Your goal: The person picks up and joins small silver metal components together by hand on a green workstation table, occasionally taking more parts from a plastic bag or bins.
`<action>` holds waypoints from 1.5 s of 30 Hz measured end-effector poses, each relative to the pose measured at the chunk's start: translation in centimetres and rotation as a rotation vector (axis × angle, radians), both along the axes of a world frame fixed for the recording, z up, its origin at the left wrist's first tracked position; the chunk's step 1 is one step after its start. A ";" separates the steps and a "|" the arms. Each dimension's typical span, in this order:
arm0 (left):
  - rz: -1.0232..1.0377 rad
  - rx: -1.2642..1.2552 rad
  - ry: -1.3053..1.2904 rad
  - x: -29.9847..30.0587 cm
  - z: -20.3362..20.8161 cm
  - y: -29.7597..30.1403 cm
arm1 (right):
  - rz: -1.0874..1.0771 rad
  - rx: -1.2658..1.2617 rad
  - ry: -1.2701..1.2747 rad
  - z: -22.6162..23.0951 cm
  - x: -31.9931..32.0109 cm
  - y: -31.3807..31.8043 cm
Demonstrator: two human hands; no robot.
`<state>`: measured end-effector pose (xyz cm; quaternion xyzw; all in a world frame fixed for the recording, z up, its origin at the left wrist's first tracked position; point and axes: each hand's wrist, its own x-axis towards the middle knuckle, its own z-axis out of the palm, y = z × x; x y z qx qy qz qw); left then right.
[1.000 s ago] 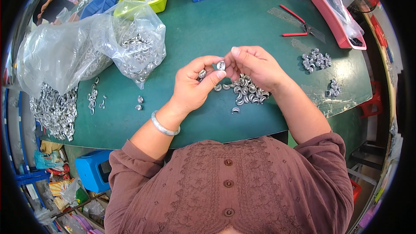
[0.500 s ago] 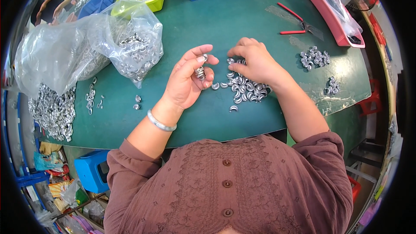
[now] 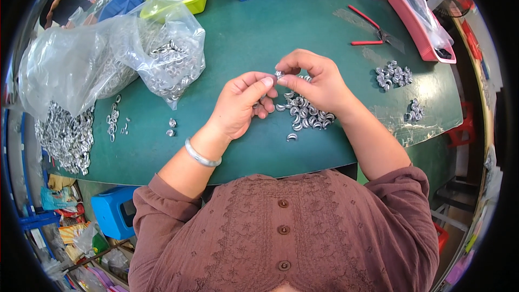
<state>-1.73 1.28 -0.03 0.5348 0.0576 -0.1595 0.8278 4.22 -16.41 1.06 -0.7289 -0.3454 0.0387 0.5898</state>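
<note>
While half a second ago the hands were apart — the left loosely open, the right with its fingertips at the far edge of the pile — they have now come together over the table (image 3: 243,38). The right hand (image 3: 319,78) pinches a small silver piece (image 3: 279,74) narrowly between thumb and forefinger, and the left hand (image 3: 235,103) has turned and drawn in, its thumb and forefinger just beside that piece. I cannot tell whether the left thumb grips it as well; a glint of silver shows by the left hand's curled fingers, too hidden to name. What this seems to mean is that picking out has given way to handling with both hands. Taking the pinched piece as the clock's centre, the pile (image 3: 307,114) of crescents lies toward five o'clock, partly under the right hand, with one stray crescent (image 3: 292,137) nearer six. Red-handled pliers (image 3: 367,42) rest at two o'clock, well apart from both hands. Two small clusters sit near three, the nearer one (image 3: 393,75) the larger. At nine is a clear bag (image 3: 173,70) of silver parts, and at eight two loose parts (image 3: 171,128) lie near each other.
</note>
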 end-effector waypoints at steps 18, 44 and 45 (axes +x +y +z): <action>0.060 0.076 -0.126 -0.4 -0.1 -0.5 | 0.037 0.037 -0.338 0.1 -0.3 0.5; 0.206 0.486 -0.604 -0.4 -0.3 -0.6 | 0.187 0.185 0.398 -0.3 -0.2 -0.2; 0.162 0.421 -0.545 -0.4 -0.3 -0.5 | 0.148 0.143 0.248 -0.4 -0.2 -0.2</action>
